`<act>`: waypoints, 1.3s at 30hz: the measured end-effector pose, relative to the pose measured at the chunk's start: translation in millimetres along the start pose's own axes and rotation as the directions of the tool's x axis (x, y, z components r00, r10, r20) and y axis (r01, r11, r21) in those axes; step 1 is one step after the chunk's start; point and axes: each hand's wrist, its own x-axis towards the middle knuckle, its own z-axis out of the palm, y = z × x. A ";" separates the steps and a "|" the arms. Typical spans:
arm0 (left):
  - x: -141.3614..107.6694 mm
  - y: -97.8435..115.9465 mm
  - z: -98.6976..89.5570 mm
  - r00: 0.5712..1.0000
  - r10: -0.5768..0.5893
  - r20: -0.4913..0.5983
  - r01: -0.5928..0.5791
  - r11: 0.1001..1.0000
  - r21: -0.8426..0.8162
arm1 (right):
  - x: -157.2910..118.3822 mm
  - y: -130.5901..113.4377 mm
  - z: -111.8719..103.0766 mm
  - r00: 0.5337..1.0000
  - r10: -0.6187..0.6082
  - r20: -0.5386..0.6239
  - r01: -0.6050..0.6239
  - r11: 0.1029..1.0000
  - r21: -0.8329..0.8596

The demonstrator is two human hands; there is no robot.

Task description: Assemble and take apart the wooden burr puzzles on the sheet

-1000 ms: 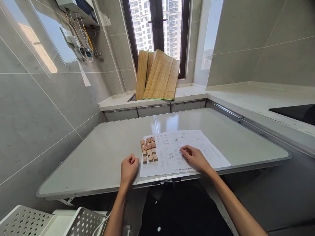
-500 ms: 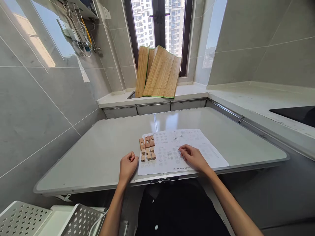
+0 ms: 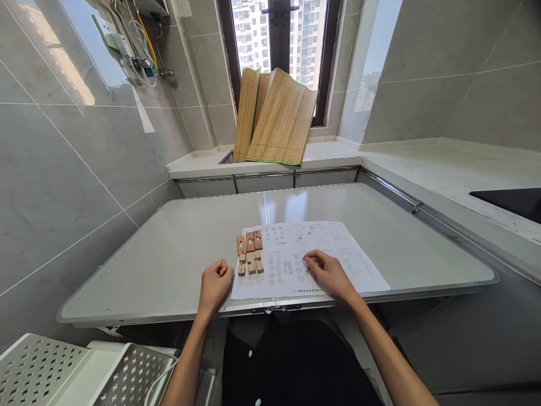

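Observation:
A large printed sheet of paper (image 3: pixel 291 279) with small diagrams lies at the table's near edge. Several small wooden puzzle blocks (image 3: pixel 251 265) stand in two rows on its left side; the back row has darker notched pieces (image 3: pixel 250 242). My left hand (image 3: pixel 215 283) rests as a fist on the table, just left of the sheet and the blocks, with nothing showing in it. On the right half of the sheet lies my right hand (image 3: pixel 327 272), fingers curled and drawn together, apart from the blocks. I see no object in its fingers.
The white folding table (image 3: pixel 177 259) has a seam down its middle. Behind it, a bamboo mat (image 3: pixel 281 118) leans on the window ledge. A white counter (image 3: pixel 422 163) with a black panel (image 3: pixel 515 203) runs along the right. Perforated white baskets (image 3: pixel 38 366) stand low at left.
The view has tilted and shifted slightly, so the sheet, blocks and hands appear a little further left. Both hands keep nearly the same pose, and the blocks stay in place on the sheet.

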 end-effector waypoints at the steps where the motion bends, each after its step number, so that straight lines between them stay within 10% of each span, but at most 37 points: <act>1: -0.2 0.2 -0.1 1.000 -0.003 -0.001 0.003 1.000 0.005 | 0.0 -0.5 -0.1 1.000 0.000 0.007 0.000 1.000 -0.002; 39: -8.6 2.7 0.4 1.000 0.014 0.009 -0.014 1.000 0.023 | -4.2 -0.6 -0.4 1.000 0.020 0.013 -0.019 1.000 -0.022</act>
